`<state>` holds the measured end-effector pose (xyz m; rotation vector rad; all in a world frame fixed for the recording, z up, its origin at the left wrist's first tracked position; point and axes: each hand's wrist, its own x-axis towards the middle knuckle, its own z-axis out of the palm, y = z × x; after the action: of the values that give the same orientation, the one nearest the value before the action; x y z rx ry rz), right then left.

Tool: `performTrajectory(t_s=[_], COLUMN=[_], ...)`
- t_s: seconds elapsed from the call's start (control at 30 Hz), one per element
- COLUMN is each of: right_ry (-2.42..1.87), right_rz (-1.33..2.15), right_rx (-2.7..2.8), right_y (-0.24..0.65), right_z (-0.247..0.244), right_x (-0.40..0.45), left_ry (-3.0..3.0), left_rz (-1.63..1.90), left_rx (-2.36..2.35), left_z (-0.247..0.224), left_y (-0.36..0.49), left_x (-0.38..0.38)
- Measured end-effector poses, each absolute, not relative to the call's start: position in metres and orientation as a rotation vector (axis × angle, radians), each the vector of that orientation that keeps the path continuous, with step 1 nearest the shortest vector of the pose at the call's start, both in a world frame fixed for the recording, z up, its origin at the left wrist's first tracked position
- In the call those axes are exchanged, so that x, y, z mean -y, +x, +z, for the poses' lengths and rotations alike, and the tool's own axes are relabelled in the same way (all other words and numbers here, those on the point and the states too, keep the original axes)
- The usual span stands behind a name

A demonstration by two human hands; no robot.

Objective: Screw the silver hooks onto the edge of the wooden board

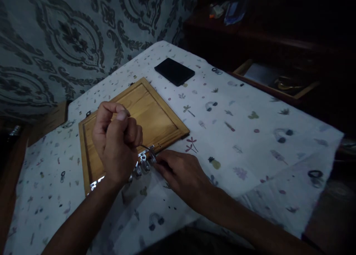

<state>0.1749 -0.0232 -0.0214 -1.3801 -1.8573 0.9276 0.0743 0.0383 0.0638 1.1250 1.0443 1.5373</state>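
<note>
A wooden board [160, 115] with a raised frame lies on the patterned tablecloth. Shiny metal fittings [143, 162] run along its near edge. Above the board, my left hand [118, 136] is closed round a thin dark rod [145, 147], whose far end points toward the fittings; most of it is hidden in the fist. My right hand [178, 171] pinches a metal fitting [152, 156] at the board's near edge, beside the rod's tip.
A black tablet-like object [174, 71] lies on the tablecloth [222, 136] behind the board. Cardboard [50, 123] sits at the left by the patterned wall. An open drawer [278, 80] and a plastic bottle [236, 12] are at the right back.
</note>
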Motion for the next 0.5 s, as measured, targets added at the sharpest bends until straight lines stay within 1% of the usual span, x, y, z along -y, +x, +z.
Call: performTrajectory(t_s=[0.13, 0.37, 0.5], right_ry=[-1.4, -1.413, -1.413], right_rz=[0.947, 0.96, 0.976], right_rx=[1.867, 1.87, 1.862], right_y=[0.175, 0.175, 0.176], right_z=[-0.023, -0.022, -0.018], right_x=[0.022, 0.022, 0.023], left_ry=[1.148, 1.2, 1.279], left_rz=[1.465, 1.438, 1.448], left_rx=[-0.982, -0.885, -0.884], left_z=[0.065, 0.059, 0.07], left_y=[0.069, 0.069, 0.063], left_x=[-0.041, -0.039, -0.03])
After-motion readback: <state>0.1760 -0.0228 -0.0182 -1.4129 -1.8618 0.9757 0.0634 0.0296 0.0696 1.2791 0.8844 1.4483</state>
